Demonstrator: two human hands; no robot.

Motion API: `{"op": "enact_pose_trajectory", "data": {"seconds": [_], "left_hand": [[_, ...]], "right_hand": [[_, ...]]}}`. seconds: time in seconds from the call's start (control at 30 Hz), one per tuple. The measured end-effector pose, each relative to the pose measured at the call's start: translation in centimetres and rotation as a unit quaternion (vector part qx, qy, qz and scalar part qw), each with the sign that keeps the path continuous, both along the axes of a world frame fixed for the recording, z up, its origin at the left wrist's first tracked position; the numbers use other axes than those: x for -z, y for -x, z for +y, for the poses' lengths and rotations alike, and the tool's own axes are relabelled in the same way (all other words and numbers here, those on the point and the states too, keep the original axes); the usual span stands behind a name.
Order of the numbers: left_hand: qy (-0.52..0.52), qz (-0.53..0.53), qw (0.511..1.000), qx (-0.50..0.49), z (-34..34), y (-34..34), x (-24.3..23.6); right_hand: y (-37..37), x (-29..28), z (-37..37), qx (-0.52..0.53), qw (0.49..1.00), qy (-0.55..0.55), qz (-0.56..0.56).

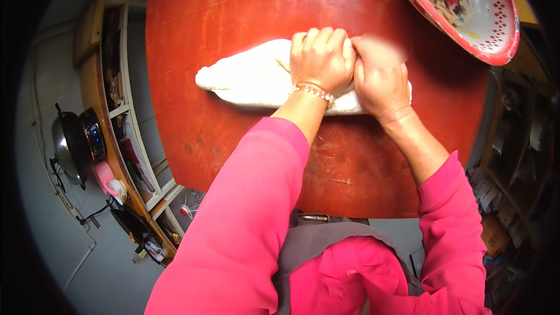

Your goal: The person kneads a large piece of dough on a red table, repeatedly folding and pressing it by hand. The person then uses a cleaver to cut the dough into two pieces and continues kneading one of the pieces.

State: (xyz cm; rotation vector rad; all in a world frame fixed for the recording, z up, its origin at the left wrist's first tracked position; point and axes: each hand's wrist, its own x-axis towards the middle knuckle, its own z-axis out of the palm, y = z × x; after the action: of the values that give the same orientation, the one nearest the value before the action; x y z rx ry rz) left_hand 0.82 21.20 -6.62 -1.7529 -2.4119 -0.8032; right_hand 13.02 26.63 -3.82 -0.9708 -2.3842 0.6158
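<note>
A long mass of white dough [245,76] lies across the reddish-brown wooden table [192,134]. My left hand [321,61], with a beaded bracelet at the wrist, presses into the dough right of its middle, fingers curled closed on it. Just to its right, touching it, my right hand [379,87] is closed on the right part of the dough. A blurred patch hides the upper fingers of that hand.
A floral enamel basin [478,23] with a red rim sits at the table's far right corner. Along the left are wooden shelving [125,52], a black wok [70,146] on a cooker and a pink container [105,178]. Cluttered shelves [501,134] line the right.
</note>
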Motion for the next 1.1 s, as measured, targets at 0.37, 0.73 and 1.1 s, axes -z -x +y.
{"op": "enact_pose_trajectory", "data": {"seconds": [0.37,0.73,1.1], "left_hand": [[0.165,-0.057,0.984,-0.018,4.5,3.4,1.2],[0.081,0.021,0.996,-0.007,-14.1,1.9,-4.2],[-0.044,0.06,0.997,0.017,-6.2,6.2,0.9]], "right_hand": [[2.3,2.3,4.2,0.083,0.99,0.068,-0.091],[-7.5,-0.3,-14.8,-0.012,0.998,-0.042,0.042],[-0.4,-0.2,-2.9,-0.021,0.996,-0.07,0.048]]}}
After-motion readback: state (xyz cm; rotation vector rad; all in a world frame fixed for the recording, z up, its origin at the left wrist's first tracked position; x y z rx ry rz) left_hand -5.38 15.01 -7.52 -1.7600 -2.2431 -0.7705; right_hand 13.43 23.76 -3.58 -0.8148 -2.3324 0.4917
